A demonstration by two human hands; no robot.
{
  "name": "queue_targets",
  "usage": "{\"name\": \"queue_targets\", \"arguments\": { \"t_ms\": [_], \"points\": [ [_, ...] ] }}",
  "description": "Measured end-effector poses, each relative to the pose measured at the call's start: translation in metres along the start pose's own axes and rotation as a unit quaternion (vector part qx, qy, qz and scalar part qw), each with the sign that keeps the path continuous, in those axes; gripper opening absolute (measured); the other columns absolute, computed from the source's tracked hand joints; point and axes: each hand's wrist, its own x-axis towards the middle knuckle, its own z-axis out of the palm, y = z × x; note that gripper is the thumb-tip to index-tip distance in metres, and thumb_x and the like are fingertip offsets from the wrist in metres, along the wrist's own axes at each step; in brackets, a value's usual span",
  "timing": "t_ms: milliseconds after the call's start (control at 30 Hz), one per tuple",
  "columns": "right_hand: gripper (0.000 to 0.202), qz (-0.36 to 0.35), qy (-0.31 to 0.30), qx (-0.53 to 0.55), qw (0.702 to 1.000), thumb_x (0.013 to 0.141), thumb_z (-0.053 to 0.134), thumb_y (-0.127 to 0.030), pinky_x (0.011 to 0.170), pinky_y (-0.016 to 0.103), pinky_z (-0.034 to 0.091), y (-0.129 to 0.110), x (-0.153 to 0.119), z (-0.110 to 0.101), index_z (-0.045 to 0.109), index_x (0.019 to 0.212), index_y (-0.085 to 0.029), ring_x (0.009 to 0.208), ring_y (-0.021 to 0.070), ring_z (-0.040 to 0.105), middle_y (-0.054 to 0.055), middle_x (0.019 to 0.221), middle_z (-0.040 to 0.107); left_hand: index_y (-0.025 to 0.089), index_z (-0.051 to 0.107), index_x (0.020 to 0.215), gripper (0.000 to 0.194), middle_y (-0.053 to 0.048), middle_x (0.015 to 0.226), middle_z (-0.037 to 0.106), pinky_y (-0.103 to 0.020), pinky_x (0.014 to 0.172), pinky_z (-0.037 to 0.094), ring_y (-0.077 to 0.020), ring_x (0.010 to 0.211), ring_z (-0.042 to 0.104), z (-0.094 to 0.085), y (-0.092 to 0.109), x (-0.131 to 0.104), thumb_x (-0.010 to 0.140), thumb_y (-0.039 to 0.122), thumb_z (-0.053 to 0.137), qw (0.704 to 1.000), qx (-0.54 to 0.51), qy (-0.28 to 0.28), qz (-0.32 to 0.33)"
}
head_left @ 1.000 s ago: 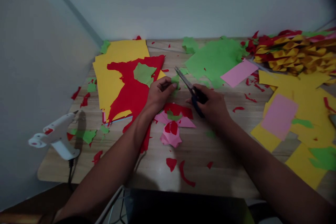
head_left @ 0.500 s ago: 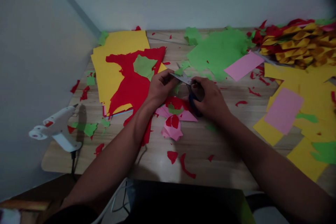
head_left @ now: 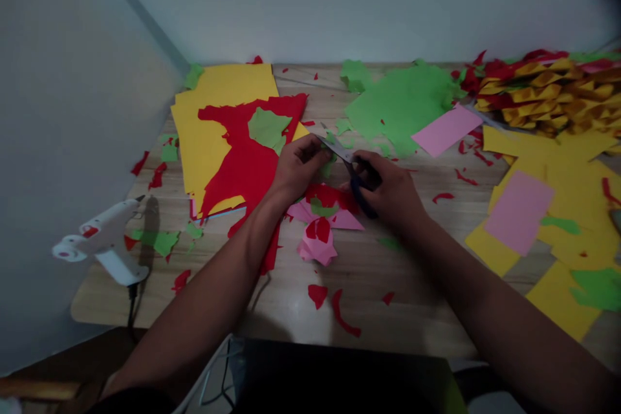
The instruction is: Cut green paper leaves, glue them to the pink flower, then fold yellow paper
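My right hand (head_left: 392, 189) is closed around the dark blue handles of a pair of scissors (head_left: 343, 152). The blades point up and left, slightly parted, over a small piece of green paper (head_left: 330, 137). At the blade tips my left hand (head_left: 297, 165) is closed with thumb and fingers pinched at the green paper; its held edge is mostly hidden. Just below both hands lies a pink folded-paper shape (head_left: 317, 249) with red and green scraps on it. Under my left forearm is a cut sheet of red paper (head_left: 242, 162), with a green piece (head_left: 268, 128) on top.
A white glue gun (head_left: 104, 239) stands at the left table edge, its cord hanging down. Yellow sheets (head_left: 233, 81) lie at back left, a green sheet (head_left: 392, 107) at the back. Pink rectangles (head_left: 520, 212) and ruffled yellow paper (head_left: 557, 100) are on the right. Red scraps (head_left: 317, 295) are scattered about.
The scissor blades have come closer together by the green paper. Both hands stay in nearly the same place, and the whole view has shifted slightly.
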Motion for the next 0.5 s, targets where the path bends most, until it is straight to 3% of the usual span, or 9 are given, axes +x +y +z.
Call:
{"name": "queue_targets", "arguments": {
  "t_ms": [300,500],
  "points": [
    [0.045,0.019,0.005,0.0,1.0,0.08,0.073,-0.045,0.074,0.036,0.056,-0.0008,0.0012,-0.0036,0.07,0.118,-0.022,0.078,0.0237,0.07,0.005,0.09,0.075,0.019,0.062,0.074,0.031,0.002,0.066,0.062,-0.023,0.055,0.043,-0.0107,0.059,0.057,-0.0021,-0.0011,0.0004,0.072,0.042,0.083,1.0,-0.014,-0.001,-0.014],
    [0.042,0.038,0.021,-0.002,0.999,0.083,0.069,-0.048,0.076,0.036,0.054,-0.0059,0.0017,-0.0021,0.069,0.115,-0.021,0.077,0.0223,0.068,0.005,0.09,0.074,0.02,0.053,0.076,0.038,0.001,0.07,0.07,-0.022,0.056,0.049,-0.0107,0.058,0.063,-0.0011,0.0003,-0.0015,0.074,0.046,0.08,0.997,-0.05,-0.014,-0.056]
  ]
}}
